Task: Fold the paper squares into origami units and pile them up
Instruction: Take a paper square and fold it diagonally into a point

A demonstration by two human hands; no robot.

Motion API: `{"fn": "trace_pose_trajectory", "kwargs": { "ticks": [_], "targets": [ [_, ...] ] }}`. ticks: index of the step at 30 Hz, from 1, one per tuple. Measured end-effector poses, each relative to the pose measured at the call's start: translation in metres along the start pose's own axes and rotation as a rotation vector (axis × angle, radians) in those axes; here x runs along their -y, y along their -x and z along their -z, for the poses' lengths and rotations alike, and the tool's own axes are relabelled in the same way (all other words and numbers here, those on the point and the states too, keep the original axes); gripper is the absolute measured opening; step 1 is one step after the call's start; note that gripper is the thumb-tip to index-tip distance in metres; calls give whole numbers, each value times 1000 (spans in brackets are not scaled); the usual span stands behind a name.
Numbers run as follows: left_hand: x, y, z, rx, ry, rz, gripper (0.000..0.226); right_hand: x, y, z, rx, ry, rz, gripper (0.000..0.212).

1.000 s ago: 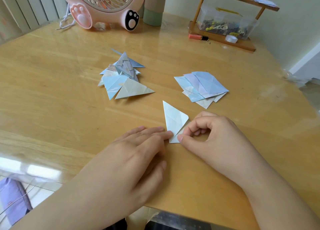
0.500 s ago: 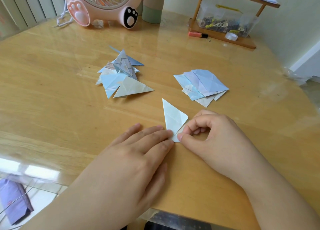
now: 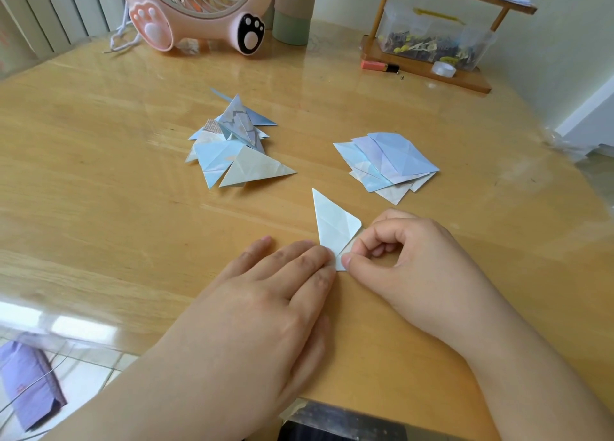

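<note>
Paper unit (image 3: 334,226) (pale blue) long axis near-far, tip pointing away.

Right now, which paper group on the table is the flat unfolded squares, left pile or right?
The right stack: its sheets lie flat, overlapping as squares. The left pile holds folded triangular units, some sticking up.

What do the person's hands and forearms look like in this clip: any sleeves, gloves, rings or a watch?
Both the left hand and the right hand are bare, with no gloves or rings showing. The forearms are uncovered as far as the frame's bottom edge: no sleeve, watch or bracelet is in view. The visible fingernails are short and look unpainted.
</note>
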State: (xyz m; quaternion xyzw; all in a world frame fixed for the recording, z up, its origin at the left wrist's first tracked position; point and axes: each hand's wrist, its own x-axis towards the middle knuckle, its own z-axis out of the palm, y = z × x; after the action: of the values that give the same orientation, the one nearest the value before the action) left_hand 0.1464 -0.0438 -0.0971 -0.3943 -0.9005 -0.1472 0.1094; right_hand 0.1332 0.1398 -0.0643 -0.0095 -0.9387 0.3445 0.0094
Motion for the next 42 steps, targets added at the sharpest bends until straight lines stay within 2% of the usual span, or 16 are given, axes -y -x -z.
{"fn": "trace_pose_trajectory", "kwargs": {
  "ticks": [14, 18, 31, 42],
  "targets": [
    [2, -2, 2, -11, -14, -4, 45, 6, 4, -2, -18, 23, -3, 14],
    [1, -2, 2, -40, 3, -3, 44, 10, 5, -4, -45, 39, -1, 19],
    [1, -2, 1, -46, 5, 0, 44, 11, 6, -3, -28, 80, -4, 15],
    [3, 0, 1, -4, 31, 10, 44, 8, 5, 1, -16, 57, -31, 16]
  ]
}}
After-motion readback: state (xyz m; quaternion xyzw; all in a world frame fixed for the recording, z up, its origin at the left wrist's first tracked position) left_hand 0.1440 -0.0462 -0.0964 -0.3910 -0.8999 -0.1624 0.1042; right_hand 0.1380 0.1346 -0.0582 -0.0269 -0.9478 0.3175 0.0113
